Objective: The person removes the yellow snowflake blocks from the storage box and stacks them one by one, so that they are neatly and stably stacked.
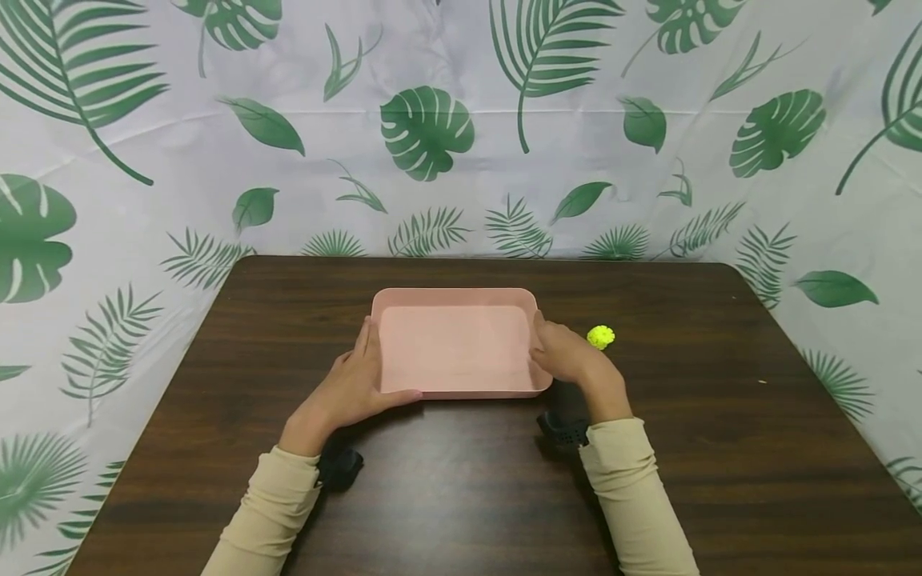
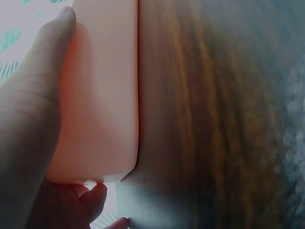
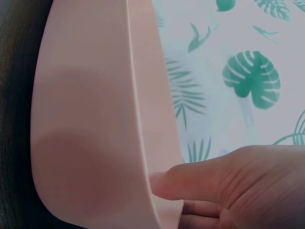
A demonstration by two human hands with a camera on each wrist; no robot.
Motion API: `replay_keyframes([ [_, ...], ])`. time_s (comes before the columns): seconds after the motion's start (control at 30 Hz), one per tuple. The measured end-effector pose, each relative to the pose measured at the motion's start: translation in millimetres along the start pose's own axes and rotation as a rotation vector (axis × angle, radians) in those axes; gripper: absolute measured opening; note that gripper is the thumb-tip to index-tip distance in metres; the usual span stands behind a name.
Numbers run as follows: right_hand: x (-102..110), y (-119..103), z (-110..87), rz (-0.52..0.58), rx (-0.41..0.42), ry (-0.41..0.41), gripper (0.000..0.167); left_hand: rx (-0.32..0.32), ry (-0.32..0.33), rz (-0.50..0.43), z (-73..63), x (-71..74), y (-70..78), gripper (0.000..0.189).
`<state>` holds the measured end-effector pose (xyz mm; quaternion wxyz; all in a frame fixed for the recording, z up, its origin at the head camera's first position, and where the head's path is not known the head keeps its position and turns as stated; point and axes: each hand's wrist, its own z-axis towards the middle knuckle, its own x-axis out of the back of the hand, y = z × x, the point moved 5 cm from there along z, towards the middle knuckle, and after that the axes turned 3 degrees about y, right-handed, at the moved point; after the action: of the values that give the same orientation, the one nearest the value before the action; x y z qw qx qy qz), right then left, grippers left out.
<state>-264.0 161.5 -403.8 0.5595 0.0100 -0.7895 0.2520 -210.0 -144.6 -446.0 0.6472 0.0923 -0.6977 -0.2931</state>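
A shallow pink rectangular tray [image 1: 461,350] with rounded corners lies on the dark wooden table. My left hand [image 1: 349,382] holds its near left corner. The thumb runs along the front wall [image 2: 102,105] and the fingers lie along the left side. At the right end, my right hand [image 1: 574,352] grips the tray's wall. In the right wrist view the thumb of the right hand [image 3: 200,183] hooks over the rim onto the inside, with the other fingers partly hidden on the outer side. Just right of that hand sits a small bright yellow, bumpy thing [image 1: 601,337].
The brown wood-grain table [image 1: 720,480] reaches back to a white cloth with green leaf prints [image 1: 425,132]. A tiny pale speck [image 1: 762,382] lies on the table's right side. Black wrist devices sit under both forearms.
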Motion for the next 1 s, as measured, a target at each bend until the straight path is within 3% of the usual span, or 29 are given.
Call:
replay_keyframes([
  [0.33,-4,2,5.3,0.028,-0.044,-0.02,0.079,0.007,0.007,0.005,1.9,0.8,-2.8,0.133],
  [0.7,-12,2,17.7,0.058,-0.026,-0.001,0.083,0.029,0.017,0.014,4.7,0.0,-11.6,0.132],
  [1.0,-21,5,11.6,0.099,-0.063,0.001,0.084,0.006,-0.008,0.015,2.0,-7.2,-10.5,0.133],
])
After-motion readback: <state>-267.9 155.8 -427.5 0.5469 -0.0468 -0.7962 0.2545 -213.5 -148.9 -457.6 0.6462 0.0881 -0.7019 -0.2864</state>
